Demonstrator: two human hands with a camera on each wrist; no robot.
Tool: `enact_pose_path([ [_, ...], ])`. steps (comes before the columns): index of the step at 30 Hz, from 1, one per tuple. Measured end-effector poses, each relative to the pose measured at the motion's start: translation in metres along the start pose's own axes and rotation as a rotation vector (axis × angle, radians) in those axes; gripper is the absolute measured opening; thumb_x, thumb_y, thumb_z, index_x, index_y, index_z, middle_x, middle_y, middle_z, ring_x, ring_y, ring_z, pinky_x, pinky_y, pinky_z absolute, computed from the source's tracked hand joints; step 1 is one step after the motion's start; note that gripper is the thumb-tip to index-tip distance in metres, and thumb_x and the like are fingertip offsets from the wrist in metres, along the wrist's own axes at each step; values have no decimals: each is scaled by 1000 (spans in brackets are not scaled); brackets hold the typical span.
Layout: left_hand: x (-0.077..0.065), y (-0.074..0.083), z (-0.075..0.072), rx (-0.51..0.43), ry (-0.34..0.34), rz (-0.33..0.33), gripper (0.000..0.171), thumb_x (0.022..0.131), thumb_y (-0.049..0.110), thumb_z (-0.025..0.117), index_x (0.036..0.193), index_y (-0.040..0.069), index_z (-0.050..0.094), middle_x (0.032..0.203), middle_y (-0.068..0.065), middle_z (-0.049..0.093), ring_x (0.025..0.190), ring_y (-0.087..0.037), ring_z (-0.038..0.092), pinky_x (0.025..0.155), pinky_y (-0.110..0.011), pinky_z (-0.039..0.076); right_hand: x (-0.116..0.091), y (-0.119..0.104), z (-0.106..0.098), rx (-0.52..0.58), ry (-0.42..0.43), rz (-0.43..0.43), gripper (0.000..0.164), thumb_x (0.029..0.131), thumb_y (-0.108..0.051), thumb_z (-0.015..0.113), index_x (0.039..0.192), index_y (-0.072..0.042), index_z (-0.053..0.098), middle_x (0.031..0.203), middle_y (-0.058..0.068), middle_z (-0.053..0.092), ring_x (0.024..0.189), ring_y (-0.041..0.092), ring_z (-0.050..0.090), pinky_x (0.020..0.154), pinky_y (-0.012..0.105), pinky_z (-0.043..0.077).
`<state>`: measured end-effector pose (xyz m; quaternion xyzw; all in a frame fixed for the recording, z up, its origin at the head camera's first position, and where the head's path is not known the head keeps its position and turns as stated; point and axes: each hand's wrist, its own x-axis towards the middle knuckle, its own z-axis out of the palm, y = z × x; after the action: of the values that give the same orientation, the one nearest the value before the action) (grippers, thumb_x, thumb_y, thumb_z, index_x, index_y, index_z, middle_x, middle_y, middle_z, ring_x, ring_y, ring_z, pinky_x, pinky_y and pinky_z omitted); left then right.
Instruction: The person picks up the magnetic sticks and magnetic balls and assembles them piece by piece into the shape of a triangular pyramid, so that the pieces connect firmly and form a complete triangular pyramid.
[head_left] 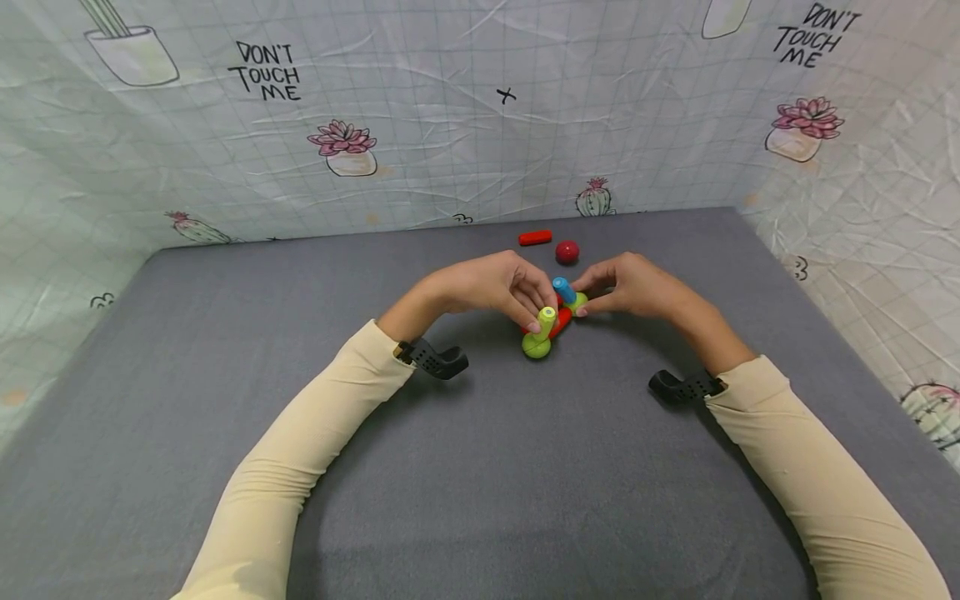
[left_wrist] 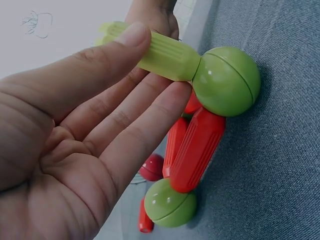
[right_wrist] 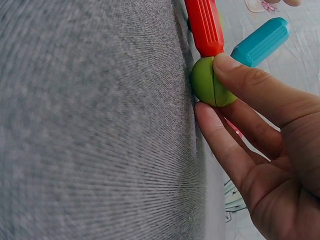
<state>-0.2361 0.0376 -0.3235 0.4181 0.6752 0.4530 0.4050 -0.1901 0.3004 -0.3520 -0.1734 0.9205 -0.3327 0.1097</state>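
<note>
My left hand [head_left: 498, 287] pinches a yellow-green ribbed rod [left_wrist: 170, 57] between thumb and fingers. The rod stands up from a green ball [left_wrist: 227, 82] on the grey surface. From that ball a red rod [left_wrist: 198, 150] leads to another green ball [left_wrist: 170, 202]; a second red rod [left_wrist: 174, 142] shows behind it. Over on the right, my right hand [head_left: 637, 283] holds a green ball [right_wrist: 204, 82] between thumb and fingertips. A blue rod [right_wrist: 261, 41] tilts up from this ball, and a red rod [right_wrist: 205, 25] meets it. Part of the joined pieces is hidden behind my left hand.
Beyond the hands lie a separate red rod [head_left: 535, 238] and a dark red ball [head_left: 567, 252]. A printed cloth wall [head_left: 420, 108] rises along the back edge of the grey tabletop [head_left: 487, 483]. Black wrist mounts [head_left: 442, 360] stick out inward from both sleeves.
</note>
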Motion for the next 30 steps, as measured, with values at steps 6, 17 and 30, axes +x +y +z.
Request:
enact_pose_path([
  [6, 0, 3, 3, 40, -39, 9, 26, 85, -4, 79, 110, -3, 71, 106, -11, 75, 104, -25, 71, 93, -37, 57, -1, -1, 0, 1, -6, -4, 31, 88, -13, 81, 118, -4, 75, 112, 10, 76, 106, 26, 70, 76, 21, 54],
  [17, 4, 18, 14, 223, -132, 46, 25, 87, -4, 76, 111, -4, 72, 105, -11, 75, 102, -19, 72, 93, -32, 56, 0, -2, 0, -8, 12, -27, 32, 86, -13, 83, 115, -3, 76, 109, 11, 76, 102, 25, 72, 75, 21, 55],
  [30, -3, 12, 7, 113, -130, 111, 22, 95, 0, 69, 117, 0, 68, 116, -15, 70, 112, -23, 67, 98, -40, 53, 0, -1, -1, -33, -6, -17, 31, 88, -12, 81, 118, -4, 75, 112, 11, 76, 103, 26, 71, 77, 26, 56],
])
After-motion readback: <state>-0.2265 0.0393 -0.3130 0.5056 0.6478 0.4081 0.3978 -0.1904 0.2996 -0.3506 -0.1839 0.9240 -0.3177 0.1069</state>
